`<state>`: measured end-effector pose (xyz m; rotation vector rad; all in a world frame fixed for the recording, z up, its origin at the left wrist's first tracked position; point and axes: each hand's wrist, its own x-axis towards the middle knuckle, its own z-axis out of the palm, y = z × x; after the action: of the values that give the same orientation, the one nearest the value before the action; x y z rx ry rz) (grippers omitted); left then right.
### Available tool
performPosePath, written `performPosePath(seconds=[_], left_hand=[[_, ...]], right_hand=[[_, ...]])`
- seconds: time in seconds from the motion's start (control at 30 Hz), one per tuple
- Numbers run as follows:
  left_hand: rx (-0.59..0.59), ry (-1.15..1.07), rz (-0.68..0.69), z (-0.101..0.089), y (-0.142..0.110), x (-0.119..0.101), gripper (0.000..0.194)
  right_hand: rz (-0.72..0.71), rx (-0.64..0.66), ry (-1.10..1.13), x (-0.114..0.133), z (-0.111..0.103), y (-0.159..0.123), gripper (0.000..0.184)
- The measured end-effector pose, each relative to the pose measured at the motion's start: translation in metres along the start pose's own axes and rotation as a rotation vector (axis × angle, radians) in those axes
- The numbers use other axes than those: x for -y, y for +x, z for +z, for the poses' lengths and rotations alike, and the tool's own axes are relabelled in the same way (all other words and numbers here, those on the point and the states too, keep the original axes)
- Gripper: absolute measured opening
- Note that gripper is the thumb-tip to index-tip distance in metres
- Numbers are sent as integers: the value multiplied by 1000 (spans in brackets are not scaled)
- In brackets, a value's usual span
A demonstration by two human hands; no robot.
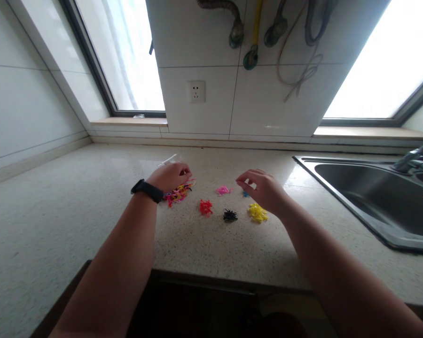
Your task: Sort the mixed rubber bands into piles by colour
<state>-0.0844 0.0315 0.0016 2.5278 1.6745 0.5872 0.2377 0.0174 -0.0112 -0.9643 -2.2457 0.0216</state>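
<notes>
My left hand [169, 176], with a black watch on its wrist, is over a mixed pile of small coloured rubber bands [176, 195]. Its fingers are curled together, and anything between them is too small to make out. My right hand [262, 188] is just above a small blue pile [246, 193], which it partly covers. Thumb and fingertips meet in a pinch; whatever they hold does not show. Between and in front of the hands lie separate piles of pink bands [224, 190], red bands [206, 207], black bands [230, 215] and yellow bands [257, 212].
A clear plastic bag [169, 160] lies behind my left hand. To the right, a steel sink [341, 202] with a tap [418, 157] is set into the speckled counter [197, 249]. The tiled wall behind carries a socket [197, 91] and hanging hoses [236, 33].
</notes>
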Motion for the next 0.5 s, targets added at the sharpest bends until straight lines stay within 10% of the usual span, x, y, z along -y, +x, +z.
performPosePath(seconds=[0.5], left_hand=[[-189,-141,-129,-8,-4,26,36]], right_hand=[[141,-143,38,-30,-11,-13,20]])
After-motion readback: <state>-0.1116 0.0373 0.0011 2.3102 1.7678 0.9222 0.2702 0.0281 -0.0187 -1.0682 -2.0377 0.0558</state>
